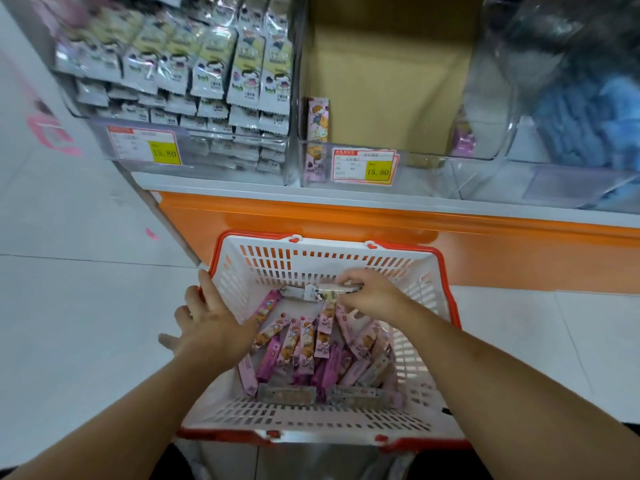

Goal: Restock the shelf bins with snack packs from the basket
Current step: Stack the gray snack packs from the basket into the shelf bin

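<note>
Mostly unfinished: basket [332, 422] under the hands holds many snack packs [304, 348].
Right hand [372, 296] pinches a pale pack [323, 292]; left hand [211, 323] splayed, fingers straight, on the rim; bin [415, 161] beyond nearly bare.

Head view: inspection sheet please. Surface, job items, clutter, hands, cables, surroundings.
Surface: white tiled floor; basket sits in front of the orange shelf base.
Job's things: pink snack packs piled in the basket; left bin well stocked with white packs; middle bin nearly empty, a pink pack standing at its left wall.
Clutter: nothing seen.
Hands: left hand open, fingers spread by the basket's left rim; right hand pinches a pale pack inside the basket.
Cables: nothing seen.
Surroundings: yellow price tags on bin fronts; blue packs in right bin.
</note>
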Demonstrator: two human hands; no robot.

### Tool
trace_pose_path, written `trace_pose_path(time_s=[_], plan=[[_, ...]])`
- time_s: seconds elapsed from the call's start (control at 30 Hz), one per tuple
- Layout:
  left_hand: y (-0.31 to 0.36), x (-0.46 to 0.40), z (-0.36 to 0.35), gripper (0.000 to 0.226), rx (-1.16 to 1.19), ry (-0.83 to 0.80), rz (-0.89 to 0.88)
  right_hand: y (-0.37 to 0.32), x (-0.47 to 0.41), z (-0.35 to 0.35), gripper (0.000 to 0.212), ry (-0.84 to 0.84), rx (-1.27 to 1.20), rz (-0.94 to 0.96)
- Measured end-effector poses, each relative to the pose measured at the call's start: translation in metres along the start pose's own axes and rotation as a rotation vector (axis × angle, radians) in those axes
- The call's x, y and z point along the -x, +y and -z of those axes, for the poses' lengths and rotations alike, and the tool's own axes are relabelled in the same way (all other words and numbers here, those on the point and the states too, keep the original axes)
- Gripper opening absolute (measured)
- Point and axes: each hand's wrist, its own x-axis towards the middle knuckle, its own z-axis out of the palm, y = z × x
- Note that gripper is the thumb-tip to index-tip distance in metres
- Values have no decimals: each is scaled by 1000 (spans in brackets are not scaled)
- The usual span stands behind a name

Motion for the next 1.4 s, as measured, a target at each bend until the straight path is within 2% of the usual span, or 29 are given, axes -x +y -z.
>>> trace_pose_path(time_s=[0.07,0.13,0.17,0.23,0.27,0.33,0.43,0.53,0.6,0.67,0.7,0.77,0.93,1.23,1.4], plan=[[6,7,11,118,25,-27,43,-29,19,20,34,-77,10,36],[19,18,29,107,19,18,8,-62,40,38,36,-110,103,92],[27,24,43,94,33,46,-80,-79,52,47,35,-112,167,129],[44,36,80,54,169,20,-338,-113,77,63,32,-104,260,206],[52,44,101,36,248,-46,-441,-129,91,71,31,-104,265,241],[61,64,140,23,388,-203,-550,-155,116,84,27,-110,249,325],[60,90,177,23,532,-403,-622,-177,147,99,26,-88,179,439],[52,104,187,15,656,-486,-649,-187,163,99,42,-58,-53,446],[49,109,191,15,812,-494,-614,-197,168,94,50,109,-64,490],[49,112,193,18,946,-455,-558,-204,169,91,55,341,111,634],[49,113,195,19,1005,-438,-530,-207,171,90,57,397,207,717],[47,112,197,15,1080,-423,-499,-209,173,86,65,373,322,804],[39,106,205,23,1147,-423,-480,-209,168,72,84,263,464,733],[33,94,223,17,1146,-387,-520,-227,152,64,88,307,367,770],[28,86,239,24,1225,-427,-440,-241,142,66,83,357,310,784]])
